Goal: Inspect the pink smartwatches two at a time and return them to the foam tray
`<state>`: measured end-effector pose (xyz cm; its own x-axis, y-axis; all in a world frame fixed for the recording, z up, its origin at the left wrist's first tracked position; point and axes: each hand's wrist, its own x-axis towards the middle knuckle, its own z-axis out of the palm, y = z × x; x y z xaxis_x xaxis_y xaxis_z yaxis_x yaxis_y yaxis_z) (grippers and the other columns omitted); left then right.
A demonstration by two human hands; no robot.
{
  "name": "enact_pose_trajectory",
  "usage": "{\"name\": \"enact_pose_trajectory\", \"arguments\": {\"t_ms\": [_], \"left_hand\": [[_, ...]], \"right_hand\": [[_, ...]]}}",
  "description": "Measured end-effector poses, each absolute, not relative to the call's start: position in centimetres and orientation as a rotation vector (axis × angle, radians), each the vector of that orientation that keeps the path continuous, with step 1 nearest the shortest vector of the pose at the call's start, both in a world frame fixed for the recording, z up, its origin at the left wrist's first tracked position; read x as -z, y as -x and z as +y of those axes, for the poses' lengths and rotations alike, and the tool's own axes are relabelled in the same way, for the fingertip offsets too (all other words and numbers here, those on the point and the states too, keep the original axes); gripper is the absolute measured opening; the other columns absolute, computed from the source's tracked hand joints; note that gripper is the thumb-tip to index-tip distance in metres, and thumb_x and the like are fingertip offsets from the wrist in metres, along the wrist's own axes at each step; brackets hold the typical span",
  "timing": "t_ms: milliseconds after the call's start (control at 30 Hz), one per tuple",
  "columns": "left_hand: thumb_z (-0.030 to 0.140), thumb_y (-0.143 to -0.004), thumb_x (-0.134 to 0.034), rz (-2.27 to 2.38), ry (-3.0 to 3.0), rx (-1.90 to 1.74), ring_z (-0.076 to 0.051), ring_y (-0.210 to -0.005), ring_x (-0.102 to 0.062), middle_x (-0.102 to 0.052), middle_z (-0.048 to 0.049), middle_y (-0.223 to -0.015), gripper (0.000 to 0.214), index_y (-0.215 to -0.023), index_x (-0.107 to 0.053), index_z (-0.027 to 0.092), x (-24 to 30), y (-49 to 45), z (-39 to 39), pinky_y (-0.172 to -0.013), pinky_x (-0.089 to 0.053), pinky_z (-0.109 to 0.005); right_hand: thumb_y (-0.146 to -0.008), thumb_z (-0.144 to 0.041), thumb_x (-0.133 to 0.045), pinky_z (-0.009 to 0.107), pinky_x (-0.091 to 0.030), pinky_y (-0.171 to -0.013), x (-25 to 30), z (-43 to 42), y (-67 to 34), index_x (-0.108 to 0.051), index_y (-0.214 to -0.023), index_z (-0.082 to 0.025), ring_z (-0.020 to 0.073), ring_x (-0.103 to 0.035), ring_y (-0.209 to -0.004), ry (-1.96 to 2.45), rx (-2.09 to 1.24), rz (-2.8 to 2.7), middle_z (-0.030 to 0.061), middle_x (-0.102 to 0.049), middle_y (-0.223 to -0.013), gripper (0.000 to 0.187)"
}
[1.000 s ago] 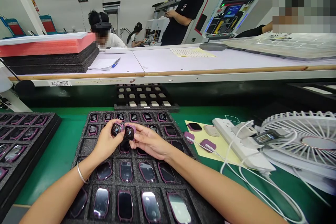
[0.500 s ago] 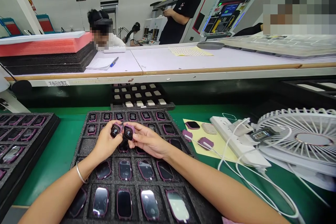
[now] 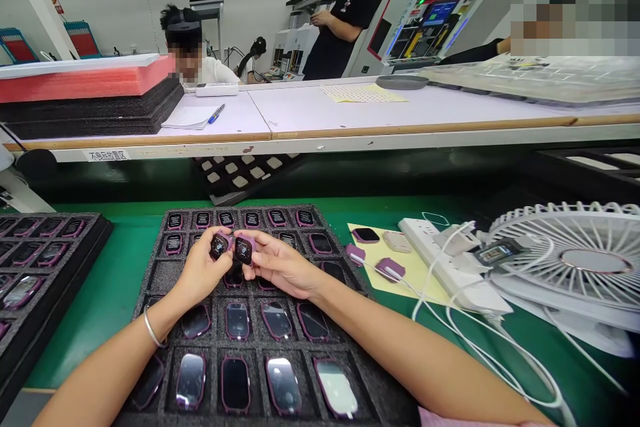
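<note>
My left hand [image 3: 200, 270] pinches a small purple watch body [image 3: 219, 245], its dark screen facing up. My right hand [image 3: 280, 265] grips a second purple watch body [image 3: 245, 249] right beside the first, the two nearly touching. Both hands hover over a black foam tray [image 3: 160, 275] whose pockets hold several purple-rimmed watch bodies. A thin bracelet circles my left wrist.
A second black tray [image 3: 85, 240] with several watch bodies lies at the left. A yellow sheet [image 3: 415, 273] carries loose purple and beige parts. A white power strip [image 3: 450, 267], white cables and a white fan [image 3: 570, 260] sit at the right. Another foam tray [image 3: 240, 177] rests tilted under the shelf. People work beyond.
My hands keep the two watch bodies together, barely moving. The foam tray under the shelf has shifted left and now sits tilted.
</note>
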<state>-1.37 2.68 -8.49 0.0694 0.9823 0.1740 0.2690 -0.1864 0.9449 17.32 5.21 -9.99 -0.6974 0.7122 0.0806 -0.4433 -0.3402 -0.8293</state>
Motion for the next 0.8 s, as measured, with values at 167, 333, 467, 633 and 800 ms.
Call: {"name": "enact_pose_trajectory", "arguments": {"t_ms": [167,333,467,633,800], "left_hand": [[0.022,-0.076,-0.059,1.289,-1.558,-1.177,-0.018,-0.095,-0.06,-0.063,-0.0047,-0.105,0.04,-0.116,-0.056,0.019,8.54,1.36,2.62,-0.09,-0.046,-0.033],[0.02,-0.077,-0.058,1.307,-1.59,-1.154,-0.02,-0.104,-0.059,-0.064,-0.0054,-0.109,0.04,-0.117,-0.057,0.019,8.75,1.54,2.69,-0.093,-0.046,-0.034],[0.021,-0.078,-0.057,1.313,-1.592,-1.16,-0.021,-0.104,-0.061,-0.065,-0.0059,-0.109,0.041,-0.119,-0.056,0.018,8.79,1.5,2.69,-0.091,-0.047,-0.034],[0.022,-0.078,-0.057,1.313,-1.605,-1.147,-0.022,-0.111,-0.06,-0.065,-0.0078,-0.116,0.043,-0.121,-0.056,0.018,8.52,1.4,2.61,-0.091,-0.048,-0.034],[0.022,-0.078,-0.058,1.334,-1.619,-1.135,-0.023,-0.112,-0.059,-0.065,-0.008,-0.117,0.042,-0.12,-0.057,0.018,8.44,1.43,2.59,-0.094,-0.047,-0.036]], "right_hand": [[-0.08,-0.031,-0.081,0.028,-0.047,-0.073,10.02,5.17,-17.34,-0.059,-0.125,-0.023,0.0123,-0.065,-0.073,0.398,-2.075,-1.146,0.0001,-0.064,-0.093,0.051],[-0.08,-0.03,-0.081,0.029,-0.047,-0.074,10.04,5.15,-17.37,-0.059,-0.126,-0.023,0.0127,-0.065,-0.073,0.406,-2.077,-1.155,0.0003,-0.063,-0.092,0.051],[-0.08,-0.031,-0.081,0.029,-0.047,-0.075,9.95,5.16,-17.34,-0.059,-0.125,-0.023,0.0125,-0.066,-0.074,0.407,-2.071,-1.163,0.0002,-0.064,-0.092,0.051],[-0.081,-0.03,-0.08,0.029,-0.047,-0.076,9.85,5.11,-17.33,-0.058,-0.126,-0.023,0.0126,-0.066,-0.075,0.41,-2.071,-1.153,0.0,-0.063,-0.092,0.051],[-0.081,-0.03,-0.08,0.029,-0.048,-0.076,9.83,5.03,-17.32,-0.057,-0.126,-0.024,0.0122,-0.066,-0.075,0.413,-2.068,-1.172,-0.0005,-0.063,-0.091,0.05]]}}
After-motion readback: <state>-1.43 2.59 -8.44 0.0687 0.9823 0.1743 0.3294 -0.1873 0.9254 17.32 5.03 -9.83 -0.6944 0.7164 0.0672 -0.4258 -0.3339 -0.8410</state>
